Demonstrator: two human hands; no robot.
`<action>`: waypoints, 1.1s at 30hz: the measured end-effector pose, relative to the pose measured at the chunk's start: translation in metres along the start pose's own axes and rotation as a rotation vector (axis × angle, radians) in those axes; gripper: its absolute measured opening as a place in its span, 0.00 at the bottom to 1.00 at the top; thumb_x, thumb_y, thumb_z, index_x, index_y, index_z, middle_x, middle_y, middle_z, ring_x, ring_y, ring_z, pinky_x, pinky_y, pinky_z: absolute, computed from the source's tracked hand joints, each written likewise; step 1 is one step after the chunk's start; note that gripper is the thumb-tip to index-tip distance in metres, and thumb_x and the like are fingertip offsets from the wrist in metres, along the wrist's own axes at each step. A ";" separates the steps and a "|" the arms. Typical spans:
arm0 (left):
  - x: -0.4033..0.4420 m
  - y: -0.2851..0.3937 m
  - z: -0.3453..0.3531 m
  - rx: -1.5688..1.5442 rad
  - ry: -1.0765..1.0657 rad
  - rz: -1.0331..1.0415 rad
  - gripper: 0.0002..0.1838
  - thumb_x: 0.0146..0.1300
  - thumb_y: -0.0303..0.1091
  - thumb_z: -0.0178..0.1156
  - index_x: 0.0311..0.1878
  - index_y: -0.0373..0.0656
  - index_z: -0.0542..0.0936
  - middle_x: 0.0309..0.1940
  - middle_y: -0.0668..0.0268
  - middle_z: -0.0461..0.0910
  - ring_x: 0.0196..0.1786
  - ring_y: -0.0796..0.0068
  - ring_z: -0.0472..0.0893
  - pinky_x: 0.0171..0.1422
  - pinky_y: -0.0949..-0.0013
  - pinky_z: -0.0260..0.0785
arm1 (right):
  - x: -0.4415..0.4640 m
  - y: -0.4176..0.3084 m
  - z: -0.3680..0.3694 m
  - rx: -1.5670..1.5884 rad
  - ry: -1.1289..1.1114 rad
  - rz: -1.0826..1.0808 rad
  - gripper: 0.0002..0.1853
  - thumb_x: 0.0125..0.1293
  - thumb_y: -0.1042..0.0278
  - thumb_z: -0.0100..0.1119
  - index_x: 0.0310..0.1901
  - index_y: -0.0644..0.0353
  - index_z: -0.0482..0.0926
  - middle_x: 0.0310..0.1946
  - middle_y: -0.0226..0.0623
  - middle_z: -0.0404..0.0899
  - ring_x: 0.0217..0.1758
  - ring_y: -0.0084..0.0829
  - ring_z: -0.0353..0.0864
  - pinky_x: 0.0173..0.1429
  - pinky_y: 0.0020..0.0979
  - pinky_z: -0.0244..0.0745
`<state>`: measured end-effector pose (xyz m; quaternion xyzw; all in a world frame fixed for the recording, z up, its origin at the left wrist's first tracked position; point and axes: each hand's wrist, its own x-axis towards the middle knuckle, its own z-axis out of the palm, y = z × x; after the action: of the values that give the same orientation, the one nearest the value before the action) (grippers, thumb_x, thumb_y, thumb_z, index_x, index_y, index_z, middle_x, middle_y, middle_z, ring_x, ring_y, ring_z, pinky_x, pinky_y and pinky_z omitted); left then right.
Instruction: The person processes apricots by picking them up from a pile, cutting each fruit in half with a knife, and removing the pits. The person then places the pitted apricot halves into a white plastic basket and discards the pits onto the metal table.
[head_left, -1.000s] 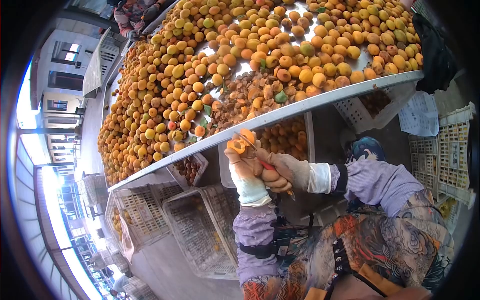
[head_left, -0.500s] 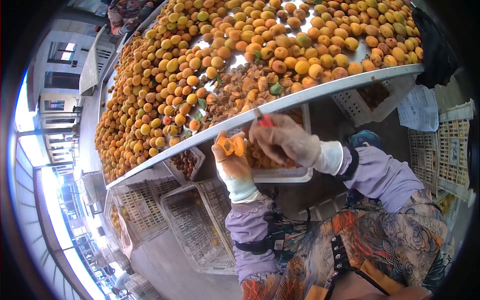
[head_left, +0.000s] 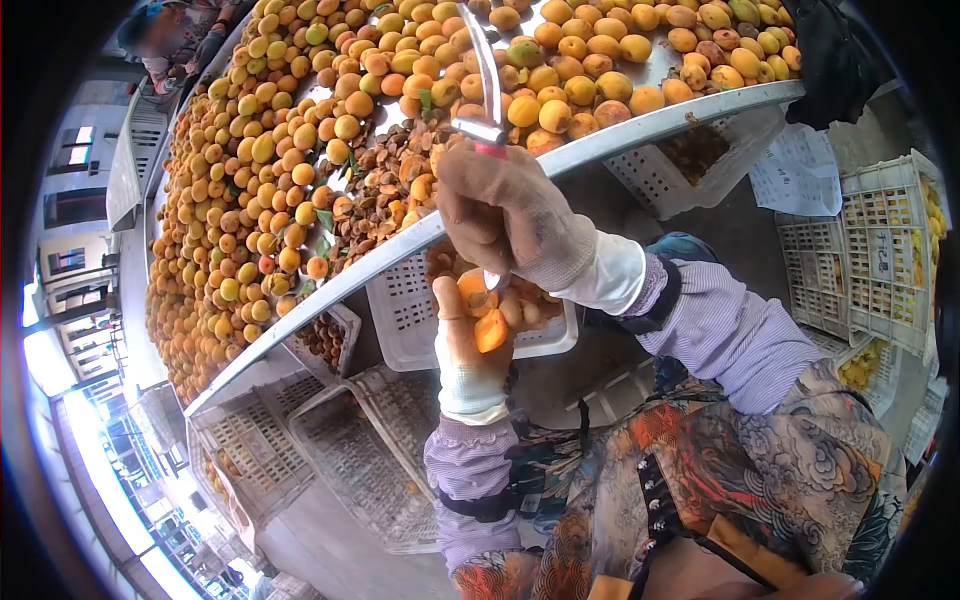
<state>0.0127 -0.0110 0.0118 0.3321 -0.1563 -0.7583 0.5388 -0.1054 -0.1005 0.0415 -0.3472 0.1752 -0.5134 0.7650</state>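
My left hand (head_left: 470,345), gloved, is closed round an opened orange apricot (head_left: 489,329) just below the table edge. Close above it, my right hand (head_left: 515,210) grips a knife (head_left: 487,85) with a red handle; its curved blade points up over the fruit. A small metal tip shows under the right fist, near the apricot. Behind my hands, a heap of brown pits and scraps (head_left: 385,185) lies on the metal table (head_left: 620,135) among many whole apricots (head_left: 250,190).
Under the table stand a white crate (head_left: 400,305) holding fruit and another white crate (head_left: 650,180). Plastic crates (head_left: 370,470) are at the lower left, stacked crates (head_left: 880,250) at the right. A person (head_left: 160,45) is at the far upper left.
My right hand has risen and turned, so the knife blade now points up. The two hands, together at first, moved apart and are close again. The view has shifted to the right.
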 end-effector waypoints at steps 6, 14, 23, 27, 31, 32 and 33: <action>-0.002 0.001 0.003 -0.020 0.059 -0.037 0.28 0.69 0.58 0.43 0.45 0.38 0.73 0.25 0.64 0.72 0.30 0.65 0.74 0.39 0.61 0.71 | -0.006 -0.009 0.008 -0.095 -0.093 0.038 0.18 0.64 0.52 0.58 0.24 0.57 0.75 0.13 0.22 0.67 0.12 0.12 0.62 0.15 0.17 0.53; 0.000 -0.005 -0.023 -0.052 -0.045 -0.032 0.27 0.70 0.57 0.39 0.50 0.40 0.71 0.29 0.63 0.76 0.31 0.67 0.77 0.39 0.61 0.76 | -0.010 0.000 0.020 -0.168 -0.141 0.023 0.14 0.61 0.57 0.64 0.29 0.59 0.79 0.21 0.23 0.73 0.26 0.12 0.69 0.28 0.18 0.67; -0.001 -0.015 -0.018 0.387 0.238 0.179 0.21 0.69 0.46 0.50 0.56 0.41 0.65 0.47 0.62 0.75 0.48 0.69 0.77 0.49 0.58 0.77 | -0.008 0.034 0.017 -0.383 -0.092 -0.171 0.11 0.63 0.61 0.63 0.32 0.61 0.77 0.23 0.21 0.71 0.29 0.12 0.68 0.32 0.18 0.67; 0.004 -0.012 -0.013 0.221 0.321 0.183 0.22 0.70 0.52 0.47 0.47 0.39 0.69 0.38 0.65 0.75 0.39 0.73 0.77 0.45 0.63 0.76 | 0.006 0.024 0.005 0.080 0.202 0.125 0.17 0.64 0.56 0.56 0.23 0.56 0.70 0.12 0.22 0.63 0.11 0.18 0.62 0.15 0.23 0.59; 0.001 -0.009 -0.008 0.211 0.192 0.190 0.23 0.70 0.54 0.44 0.44 0.40 0.70 0.28 0.66 0.74 0.28 0.76 0.74 0.38 0.69 0.73 | 0.018 0.032 0.001 0.332 0.382 0.244 0.16 0.65 0.56 0.52 0.22 0.52 0.64 0.08 0.19 0.52 0.06 0.17 0.50 0.10 0.23 0.46; 0.002 -0.010 -0.007 0.266 0.202 0.218 0.23 0.70 0.55 0.43 0.44 0.41 0.70 0.25 0.66 0.73 0.26 0.77 0.72 0.35 0.71 0.71 | 0.019 0.034 0.000 0.380 0.395 0.257 0.16 0.65 0.57 0.51 0.22 0.50 0.63 0.09 0.18 0.49 0.07 0.17 0.46 0.11 0.23 0.42; 0.003 -0.010 -0.007 0.266 0.198 0.216 0.23 0.70 0.55 0.43 0.44 0.41 0.70 0.25 0.66 0.73 0.26 0.77 0.72 0.35 0.71 0.71 | 0.021 0.034 -0.002 0.380 0.398 0.253 0.16 0.65 0.57 0.51 0.22 0.50 0.63 0.09 0.18 0.49 0.07 0.17 0.46 0.11 0.23 0.42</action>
<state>0.0094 -0.0097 -0.0001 0.4547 -0.2361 -0.6324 0.5810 -0.0754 -0.1121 0.0180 -0.0660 0.2643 -0.4956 0.8247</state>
